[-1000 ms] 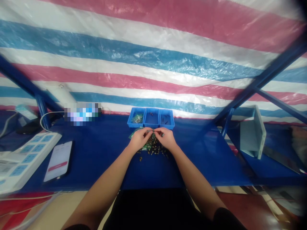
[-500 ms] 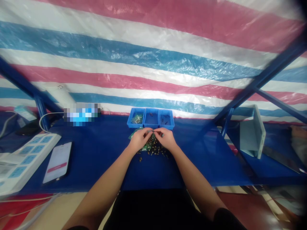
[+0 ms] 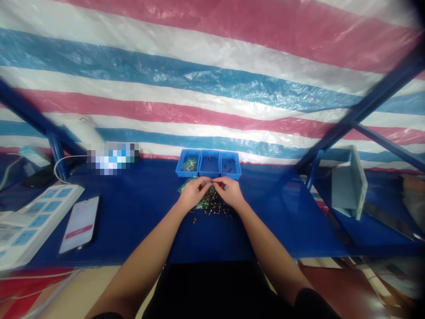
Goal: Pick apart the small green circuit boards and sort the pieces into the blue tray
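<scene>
My left hand (image 3: 194, 192) and my right hand (image 3: 230, 190) meet at the fingertips above a pile of small brass-coloured and dark screws (image 3: 215, 206). Both are closed in a pinch around a tiny dark piece between them, too small to name. Something small and greyish also shows by the right fingers. Under and beside the left hand lies a green-tinted clear plastic bag (image 3: 200, 204), partly covered. Just beyond the fingers stand three joined blue bins: the left bin (image 3: 178, 171) holds a clear packet, the middle bin (image 3: 210, 172) and right bin (image 3: 236, 173) a few small dark pieces.
On the left lie a phone (image 3: 79, 223) with a lit screen and a white power strip (image 3: 71, 195). A blurred-out device (image 3: 113, 158) sits farther back. A light tablet-like stand (image 3: 358, 186) is at right. Striped sheeting (image 3: 212, 88) hangs behind the blue table (image 3: 133, 221).
</scene>
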Demonstrator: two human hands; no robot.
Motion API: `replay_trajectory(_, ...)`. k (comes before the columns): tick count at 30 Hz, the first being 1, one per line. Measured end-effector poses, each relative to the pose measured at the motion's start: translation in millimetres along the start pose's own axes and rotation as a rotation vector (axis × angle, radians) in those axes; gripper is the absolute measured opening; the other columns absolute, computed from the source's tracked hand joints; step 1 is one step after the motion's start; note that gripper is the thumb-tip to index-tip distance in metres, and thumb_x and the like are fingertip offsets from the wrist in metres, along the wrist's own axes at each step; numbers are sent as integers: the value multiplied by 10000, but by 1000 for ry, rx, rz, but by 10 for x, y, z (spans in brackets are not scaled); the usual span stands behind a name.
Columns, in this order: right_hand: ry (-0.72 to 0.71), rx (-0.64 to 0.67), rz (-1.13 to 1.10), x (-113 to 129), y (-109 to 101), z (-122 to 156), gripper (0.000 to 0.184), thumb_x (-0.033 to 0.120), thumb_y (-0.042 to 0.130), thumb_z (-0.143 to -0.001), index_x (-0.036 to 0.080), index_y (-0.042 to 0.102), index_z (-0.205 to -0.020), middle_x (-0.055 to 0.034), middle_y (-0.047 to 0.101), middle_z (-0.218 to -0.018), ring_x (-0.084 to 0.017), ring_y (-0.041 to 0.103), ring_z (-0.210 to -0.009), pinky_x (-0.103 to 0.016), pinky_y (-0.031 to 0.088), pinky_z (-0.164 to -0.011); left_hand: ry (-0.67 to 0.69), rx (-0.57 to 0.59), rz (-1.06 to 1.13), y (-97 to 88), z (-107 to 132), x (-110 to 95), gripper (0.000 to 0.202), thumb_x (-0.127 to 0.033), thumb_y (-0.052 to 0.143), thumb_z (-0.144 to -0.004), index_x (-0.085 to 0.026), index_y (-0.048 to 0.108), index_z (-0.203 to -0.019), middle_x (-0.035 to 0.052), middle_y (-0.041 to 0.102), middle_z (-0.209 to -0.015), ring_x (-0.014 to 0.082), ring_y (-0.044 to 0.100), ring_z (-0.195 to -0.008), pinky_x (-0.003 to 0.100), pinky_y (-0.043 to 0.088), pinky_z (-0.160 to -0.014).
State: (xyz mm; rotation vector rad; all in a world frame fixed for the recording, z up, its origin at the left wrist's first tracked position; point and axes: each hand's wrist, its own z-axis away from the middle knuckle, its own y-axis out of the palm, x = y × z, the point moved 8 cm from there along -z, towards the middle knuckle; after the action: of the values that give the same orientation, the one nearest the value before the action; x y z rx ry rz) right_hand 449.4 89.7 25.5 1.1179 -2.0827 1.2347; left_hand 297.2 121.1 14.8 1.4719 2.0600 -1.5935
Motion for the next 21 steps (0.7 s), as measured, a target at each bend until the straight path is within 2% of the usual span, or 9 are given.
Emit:
replay_trajectory(4,1,3,0,-10,9,2,189,268,595,-839,208,734,-953,-38,704,-807,-145,620,-640,-274,546,-668,24,-9,-1,-7,2,-13,239,-382,522,-933,-219,661,-1036,-23,600,-638,131,562,-591,237,455,-616)
replay_trajectory(10,3,-5,-17,-40,23,12,197,270,597,-836,210,732,-967,-39,706,-815,-148,624,-654,-276,548,-670,26,4,18,-18,4,-43,223,-375,505,-941,-233,665,-1007,13,693,-850,153,622,-728,255,481,-701)
replay_trajectory(16,-2,-3,-17,-36,17,8,192,267,594,-841,206,731,-960,-37,705,-819,-142,619,-647,-271,542,-667,-12,4,3,-18,4,-3,229,-383,533,-928,-238,646,-1064,-27,601,-651,134,562,-597,239,453,-612)
replay_trajectory(21,-1,-2,-8,-42,12,10,194,274,590,-844,202,730,-958,-39,705,-822,-145,623,-656,-271,541,-673,13,9,14,-20,2,-21,219,-365,520,-933,-231,661,-1034,-15,629,-689,133,578,-628,236,463,-636)
